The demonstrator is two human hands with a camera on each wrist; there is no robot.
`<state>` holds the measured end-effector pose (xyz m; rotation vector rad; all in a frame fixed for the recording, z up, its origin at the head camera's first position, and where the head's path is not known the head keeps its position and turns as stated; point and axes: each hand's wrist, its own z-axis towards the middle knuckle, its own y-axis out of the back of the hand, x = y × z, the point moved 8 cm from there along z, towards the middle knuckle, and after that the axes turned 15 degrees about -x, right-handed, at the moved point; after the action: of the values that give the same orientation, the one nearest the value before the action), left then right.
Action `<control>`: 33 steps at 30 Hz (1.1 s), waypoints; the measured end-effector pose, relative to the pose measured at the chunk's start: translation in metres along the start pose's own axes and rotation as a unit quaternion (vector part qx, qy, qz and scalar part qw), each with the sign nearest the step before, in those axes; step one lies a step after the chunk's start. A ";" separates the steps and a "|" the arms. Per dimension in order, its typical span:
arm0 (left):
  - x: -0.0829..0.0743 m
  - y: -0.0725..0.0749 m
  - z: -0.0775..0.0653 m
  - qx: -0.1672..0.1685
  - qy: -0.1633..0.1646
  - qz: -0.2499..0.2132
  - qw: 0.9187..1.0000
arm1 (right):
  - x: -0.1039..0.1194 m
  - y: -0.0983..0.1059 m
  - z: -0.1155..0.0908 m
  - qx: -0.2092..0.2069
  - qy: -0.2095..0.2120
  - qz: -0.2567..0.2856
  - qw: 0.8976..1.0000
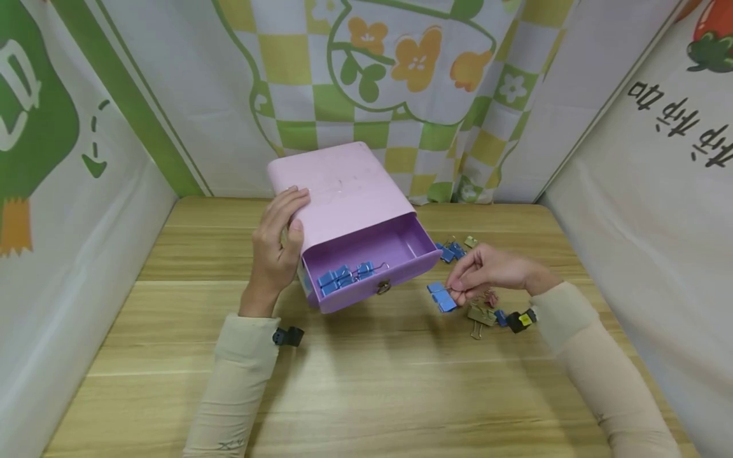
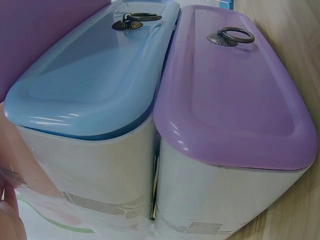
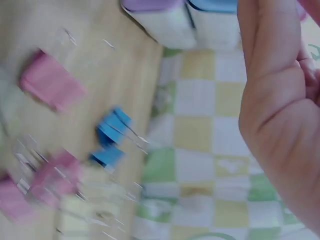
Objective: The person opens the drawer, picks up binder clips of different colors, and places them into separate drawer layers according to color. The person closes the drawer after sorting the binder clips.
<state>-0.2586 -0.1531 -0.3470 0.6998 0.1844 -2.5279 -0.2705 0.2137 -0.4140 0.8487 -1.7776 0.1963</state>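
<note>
A pink drawer box (image 1: pixel 346 184) stands at the middle back, turned at an angle. Its purple top drawer (image 1: pixel 375 289) is pulled out, and several blue binder clips (image 1: pixel 338 278) lie at the drawer's left end. My left hand (image 1: pixel 277 245) rests on the box's left upper edge, its thumb near the front. My right hand (image 1: pixel 487 275) pinches a blue binder clip (image 1: pixel 441 297) by its wire handles, just right of the drawer's front. Whether this is one clip or two together, I cannot tell. In the right wrist view the held clip is hidden.
Beneath the open drawer are a closed blue drawer (image 2: pixel 100 70) and a closed purple drawer (image 2: pixel 235 95), each with a ring pull. Blue clips (image 3: pixel 112 127), pink clips (image 3: pixel 52 80) and yellowish clips (image 1: pixel 482 315) lie on the wooden table (image 1: pixel 355 394). A checked curtain (image 1: pixel 338 63) hangs behind.
</note>
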 end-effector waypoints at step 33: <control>-0.001 0.001 0.000 0.000 -0.008 -0.004 1.000 | 0.178 -0.007 -0.004 -0.157 0.133 -0.215 0.955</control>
<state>-0.2572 -0.1534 -0.3464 0.6790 0.1820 -2.5405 -0.2881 0.1311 -0.2575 0.9063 -1.2916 -0.2441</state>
